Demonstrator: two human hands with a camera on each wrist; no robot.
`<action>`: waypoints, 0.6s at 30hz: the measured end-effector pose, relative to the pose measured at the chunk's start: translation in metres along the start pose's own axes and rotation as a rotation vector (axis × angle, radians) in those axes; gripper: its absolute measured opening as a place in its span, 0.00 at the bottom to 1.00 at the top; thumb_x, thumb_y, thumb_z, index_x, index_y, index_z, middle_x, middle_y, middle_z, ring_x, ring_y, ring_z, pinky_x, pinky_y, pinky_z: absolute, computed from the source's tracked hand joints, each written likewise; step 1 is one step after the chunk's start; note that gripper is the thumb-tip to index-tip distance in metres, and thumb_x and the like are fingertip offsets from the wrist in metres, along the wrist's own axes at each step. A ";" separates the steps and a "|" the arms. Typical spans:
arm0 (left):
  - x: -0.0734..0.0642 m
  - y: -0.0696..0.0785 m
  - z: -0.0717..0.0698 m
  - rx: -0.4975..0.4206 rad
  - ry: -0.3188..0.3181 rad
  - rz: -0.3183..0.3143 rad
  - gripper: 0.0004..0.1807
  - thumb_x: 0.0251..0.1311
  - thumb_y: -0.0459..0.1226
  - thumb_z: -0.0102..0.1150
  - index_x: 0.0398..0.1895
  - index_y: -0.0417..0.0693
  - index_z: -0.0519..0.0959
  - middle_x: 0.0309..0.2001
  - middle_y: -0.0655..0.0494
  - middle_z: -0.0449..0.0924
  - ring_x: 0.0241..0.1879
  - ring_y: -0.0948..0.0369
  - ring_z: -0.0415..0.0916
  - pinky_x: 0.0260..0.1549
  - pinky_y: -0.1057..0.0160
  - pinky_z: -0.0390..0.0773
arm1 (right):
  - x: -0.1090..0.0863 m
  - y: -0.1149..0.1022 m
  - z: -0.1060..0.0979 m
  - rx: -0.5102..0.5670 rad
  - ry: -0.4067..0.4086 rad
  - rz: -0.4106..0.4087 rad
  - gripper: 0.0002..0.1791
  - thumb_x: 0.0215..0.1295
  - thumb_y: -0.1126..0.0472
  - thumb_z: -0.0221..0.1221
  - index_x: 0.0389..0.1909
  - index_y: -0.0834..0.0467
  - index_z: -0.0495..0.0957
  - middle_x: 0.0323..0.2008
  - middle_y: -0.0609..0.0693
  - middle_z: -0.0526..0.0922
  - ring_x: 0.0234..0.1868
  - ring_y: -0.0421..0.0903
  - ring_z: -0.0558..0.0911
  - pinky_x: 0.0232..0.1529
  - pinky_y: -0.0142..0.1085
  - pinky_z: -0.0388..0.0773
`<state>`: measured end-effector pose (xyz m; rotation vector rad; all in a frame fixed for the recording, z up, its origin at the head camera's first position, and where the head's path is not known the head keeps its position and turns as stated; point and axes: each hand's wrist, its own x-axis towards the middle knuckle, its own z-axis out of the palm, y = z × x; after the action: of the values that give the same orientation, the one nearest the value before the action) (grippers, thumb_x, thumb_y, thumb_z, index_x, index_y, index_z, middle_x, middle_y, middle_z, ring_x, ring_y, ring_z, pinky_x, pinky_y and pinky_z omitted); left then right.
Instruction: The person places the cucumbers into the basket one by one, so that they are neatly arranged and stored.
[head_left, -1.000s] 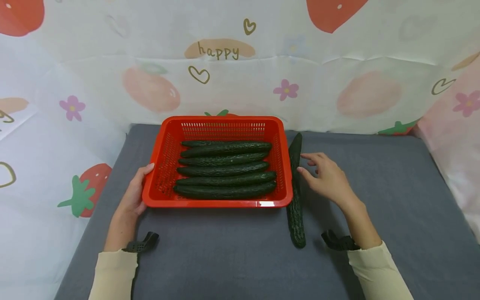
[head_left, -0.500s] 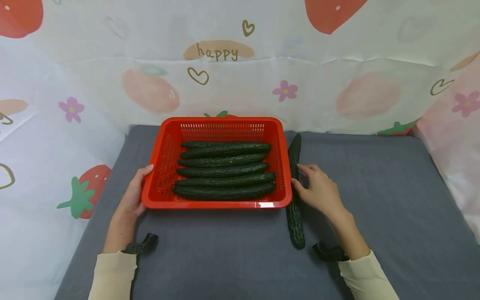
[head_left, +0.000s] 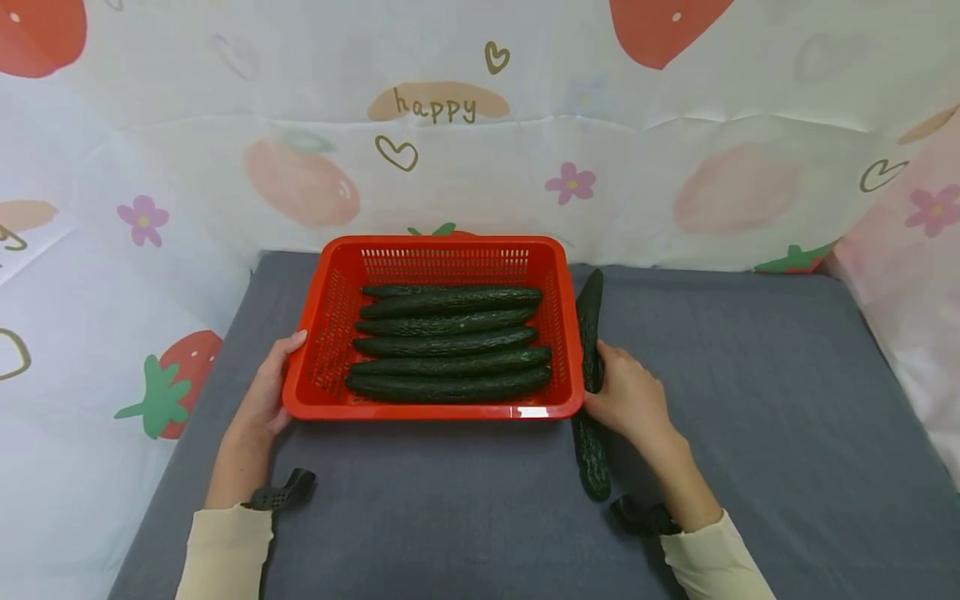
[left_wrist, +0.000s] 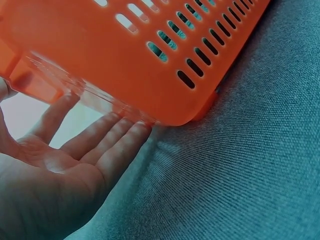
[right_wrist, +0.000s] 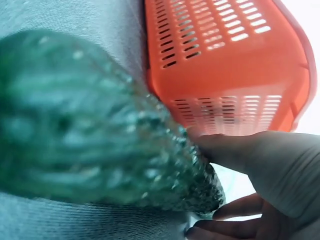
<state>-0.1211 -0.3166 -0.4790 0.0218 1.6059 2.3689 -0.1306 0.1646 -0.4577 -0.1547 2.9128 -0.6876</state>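
A red plastic basket [head_left: 420, 411] with slotted walls stands on the table, several dark green cucumbers [head_left: 450, 344] lying crosswise inside it. My left hand [head_left: 262, 392] holds the basket by its left side, thumb on the rim. In the left wrist view the fingertips [left_wrist: 142, 127] touch the outer wall below. One more cucumber [head_left: 592, 462] lies lengthwise on the table along the basket's right side. My right hand [head_left: 633, 400] grips it around the middle. In the right wrist view the thumb [right_wrist: 220, 147] is on one side of this cucumber [right_wrist: 95, 130], the fingers on the other.
A grey cloth [head_left: 435, 517] covers the table. Behind it hangs a white curtain [head_left: 480, 183] printed with strawberries, flowers and hearts. Dark wrist straps [head_left: 285, 492] sit at both sleeve cuffs.
My right hand has moved left and toward me, from beside the loose cucumber's upper part to around its middle, and has closed on it. The left hand and basket stay in place.
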 end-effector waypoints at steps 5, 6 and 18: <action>-0.001 -0.002 0.000 0.012 0.010 0.010 0.15 0.83 0.49 0.38 0.60 0.55 0.71 0.48 0.65 0.87 0.43 0.67 0.87 0.47 0.69 0.87 | 0.001 0.006 0.000 0.041 -0.017 0.003 0.47 0.67 0.44 0.68 0.77 0.69 0.64 0.70 0.72 0.75 0.63 0.70 0.81 0.53 0.66 0.83; -0.001 -0.002 0.000 0.011 0.010 0.008 0.15 0.83 0.49 0.38 0.59 0.55 0.71 0.47 0.65 0.87 0.43 0.67 0.87 0.47 0.69 0.88 | 0.000 0.007 -0.002 0.052 -0.026 0.005 0.47 0.68 0.44 0.67 0.77 0.69 0.63 0.70 0.71 0.75 0.63 0.70 0.81 0.54 0.66 0.83; 0.001 0.000 0.000 0.021 0.017 0.006 0.15 0.84 0.49 0.37 0.56 0.55 0.73 0.45 0.65 0.87 0.42 0.69 0.86 0.44 0.70 0.87 | -0.011 0.017 -0.018 0.110 -0.114 -0.015 0.42 0.77 0.52 0.58 0.83 0.65 0.53 0.74 0.72 0.69 0.66 0.70 0.78 0.56 0.67 0.80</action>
<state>-0.1219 -0.3167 -0.4790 0.0109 1.6409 2.3633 -0.1236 0.1891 -0.4486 -0.1973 2.7603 -0.8110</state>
